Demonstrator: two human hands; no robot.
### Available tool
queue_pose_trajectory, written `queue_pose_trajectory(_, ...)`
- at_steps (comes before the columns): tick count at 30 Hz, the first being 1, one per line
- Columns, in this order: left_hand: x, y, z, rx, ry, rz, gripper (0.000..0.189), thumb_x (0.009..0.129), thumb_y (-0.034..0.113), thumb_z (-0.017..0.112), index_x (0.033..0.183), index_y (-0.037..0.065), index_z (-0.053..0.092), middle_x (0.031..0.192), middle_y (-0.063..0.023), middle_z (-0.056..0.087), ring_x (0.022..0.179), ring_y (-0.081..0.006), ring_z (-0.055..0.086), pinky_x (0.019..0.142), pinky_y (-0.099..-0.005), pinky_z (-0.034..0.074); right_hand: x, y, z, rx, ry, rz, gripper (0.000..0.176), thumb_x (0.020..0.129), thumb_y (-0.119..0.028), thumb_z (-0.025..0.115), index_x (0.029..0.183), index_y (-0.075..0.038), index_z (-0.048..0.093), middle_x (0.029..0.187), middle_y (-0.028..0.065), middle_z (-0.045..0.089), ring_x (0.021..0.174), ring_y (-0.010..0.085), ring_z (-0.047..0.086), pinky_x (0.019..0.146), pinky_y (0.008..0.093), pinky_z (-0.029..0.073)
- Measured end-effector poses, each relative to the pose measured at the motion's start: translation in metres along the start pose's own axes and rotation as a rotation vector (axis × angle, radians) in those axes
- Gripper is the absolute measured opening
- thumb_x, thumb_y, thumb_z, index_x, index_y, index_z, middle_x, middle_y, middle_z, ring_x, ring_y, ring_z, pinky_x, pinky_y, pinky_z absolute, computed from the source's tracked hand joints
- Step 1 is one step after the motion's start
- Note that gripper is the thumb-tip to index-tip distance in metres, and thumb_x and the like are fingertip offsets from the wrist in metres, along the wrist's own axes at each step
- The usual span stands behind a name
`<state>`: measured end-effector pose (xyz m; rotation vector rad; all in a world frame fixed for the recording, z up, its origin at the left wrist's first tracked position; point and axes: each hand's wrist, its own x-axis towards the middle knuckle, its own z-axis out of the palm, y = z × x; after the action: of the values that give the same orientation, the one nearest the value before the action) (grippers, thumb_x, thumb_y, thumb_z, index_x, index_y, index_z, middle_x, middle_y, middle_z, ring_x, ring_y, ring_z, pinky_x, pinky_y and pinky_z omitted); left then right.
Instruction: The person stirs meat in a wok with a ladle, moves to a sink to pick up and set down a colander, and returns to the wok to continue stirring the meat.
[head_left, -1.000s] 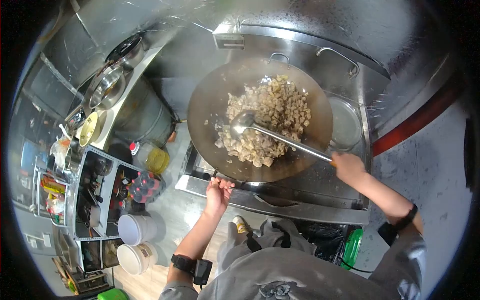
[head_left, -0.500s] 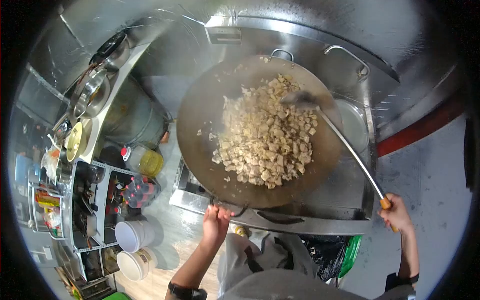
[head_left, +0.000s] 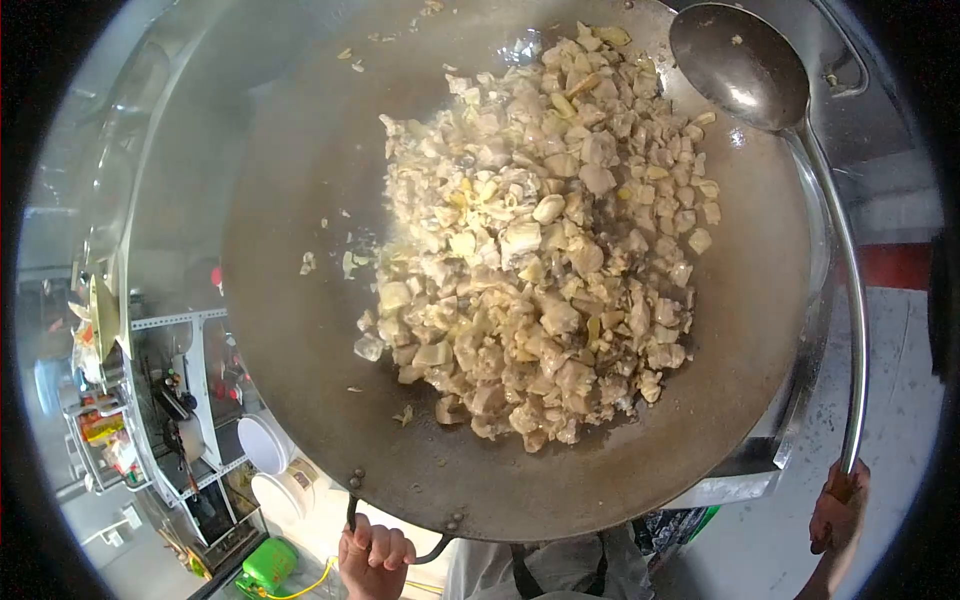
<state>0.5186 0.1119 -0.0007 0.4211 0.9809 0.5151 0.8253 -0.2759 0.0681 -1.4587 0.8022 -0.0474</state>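
A large wok (head_left: pixel 300 330) fills the middle of the head view, its near side raised towards me. Small chunks of pale cooked meat (head_left: pixel 540 270) are heaped in it, with thin yellowish slices among them. At the near rim, my left hand (head_left: pixel 375 555) is closed with its fingers curled over the wok's dark loop handle. My right hand (head_left: pixel 838 510), low on the right, is wrapped round the handle end of a long metal ladle (head_left: pixel 740 65). The ladle's bowl is over the wok's far right rim, apart from the meat, with a small bit of food in it.
Left of the wok stands a metal shelf rack (head_left: pixel 180 320) with kitchen goods. White buckets (head_left: pixel 270 445) are on the floor beside it, near a green gas cylinder (head_left: pixel 268 565). The steel stove edge (head_left: pixel 735 488) shows below the wok at right.
The wok has come up closer to the camera, its near side lifted by my left hand. The ladle's bowl has moved off the meat to the far right rim.
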Motion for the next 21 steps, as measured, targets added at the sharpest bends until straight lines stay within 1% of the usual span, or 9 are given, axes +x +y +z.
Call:
queue_pose_trajectory(2,0.000,0.010,0.017,0.004,-0.071,-0.071,0.021,0.090,0.024,0.041,0.073,0.011,0.038,0.054,0.0032,0.027,0.052,-0.0113,0.031,0.054,-0.0272,0.034,-0.010,-0.013,0.012,-0.842,-0.427,-0.130,0.060,0.060,0.002,0.059,0.113,-0.003,0.032,0.069,0.0069,0.043,0.030,0.0144,0.041,0.023,0.0246,0.033)
queue_pose_trajectory(6,0.000,0.011,0.021,0.052,-0.048,-0.065,0.023,0.090,0.024,0.039,0.071,0.012,0.037,0.054,0.0033,0.026,0.051,-0.0113,0.030,0.054,-0.0273,0.034,-0.006,-0.015,0.020,-0.884,-0.498,-0.111,0.044,0.059,0.007,0.048,0.102,0.003,0.038,0.063,0.0057,0.042,0.029,0.0117,0.039,0.023,0.0240,0.034)
queue_pose_trajectory(9,0.000,0.012,0.022,0.073,-0.027,-0.073,0.024,0.090,0.024,0.039,0.070,0.012,0.036,0.054,0.0034,0.026,0.051,-0.0111,0.029,0.053,-0.0270,0.034,-0.012,-0.012,0.030,-0.894,-0.406,-0.211,0.047,0.058,0.007,0.047,0.104,0.004,0.037,0.059,0.0062,0.041,0.030,0.0122,0.041,0.023,0.0243,0.036)
queue_pose_trajectory(11,0.001,0.012,0.022,0.072,-0.049,-0.079,0.024,0.090,0.024,0.039,0.070,0.012,0.036,0.054,0.0034,0.026,0.050,-0.0110,0.029,0.053,-0.0264,0.033,0.002,-0.009,0.016,-0.936,-0.438,-0.203,0.060,0.058,0.007,0.056,0.112,-0.001,0.032,0.069,0.0069,0.043,0.029,0.0144,0.040,0.023,0.0246,0.033)
queue_pose_trajectory(12,0.001,0.012,0.022,0.071,-0.044,-0.088,0.024,0.090,0.024,0.039,0.070,0.012,0.036,0.054,0.0034,0.026,0.050,-0.0110,0.029,0.053,-0.0264,0.033,0.009,-0.008,0.013,-0.945,-0.434,-0.200,0.060,0.058,0.007,0.056,0.112,-0.001,0.032,0.069,0.0069,0.043,0.029,0.0144,0.040,0.023,0.0246,0.033)
queue_pose_trajectory(14,0.001,0.012,0.026,0.071,-0.016,-0.090,0.023,0.090,0.025,0.038,0.071,0.012,0.036,0.054,0.0034,0.026,0.050,-0.0111,0.029,0.053,-0.0259,0.031,0.021,-0.008,0.007,-0.885,-0.366,-0.009,0.051,0.063,0.006,0.053,0.110,-0.003,0.036,0.070,0.0063,0.043,0.034,0.0134,0.042,0.025,0.0239,0.034)
queue_pose_trajectory(15,0.002,0.012,0.028,0.091,-0.047,-0.084,0.023,0.091,0.024,0.037,0.072,0.012,0.036,0.054,0.0034,0.026,0.050,-0.0111,0.029,0.052,-0.0254,0.031,0.025,-0.006,0.004,-0.894,-0.354,0.002,0.051,0.063,0.006,0.053,0.110,-0.003,0.036,0.070,0.0063,0.043,0.034,0.0134,0.042,0.025,0.0239,0.034)
queue_pose_trajectory(20,0.003,0.011,0.024,0.111,0.007,-0.100,0.021,0.090,0.023,0.039,0.072,0.012,0.037,0.054,0.0037,0.028,0.049,-0.0099,0.030,0.051,-0.0251,0.030,0.037,0.016,-0.011,-0.381,-0.185,-0.168,0.015,0.083,-0.015,0.047,0.096,-0.007,0.045,0.063,0.0003,0.041,0.046,0.0089,0.039,0.033,0.0201,0.032)
queue_pose_trajectory(21,0.003,0.011,0.024,0.101,-0.004,-0.096,0.021,0.090,0.022,0.040,0.072,0.012,0.037,0.053,0.0039,0.028,0.049,-0.0097,0.030,0.050,-0.0250,0.030,0.016,0.017,0.008,-0.934,-0.284,-0.399,0.015,0.087,-0.023,0.044,0.092,-0.009,0.045,0.059,-0.0021,0.036,0.046,0.0076,0.036,0.034,0.0203,0.030)
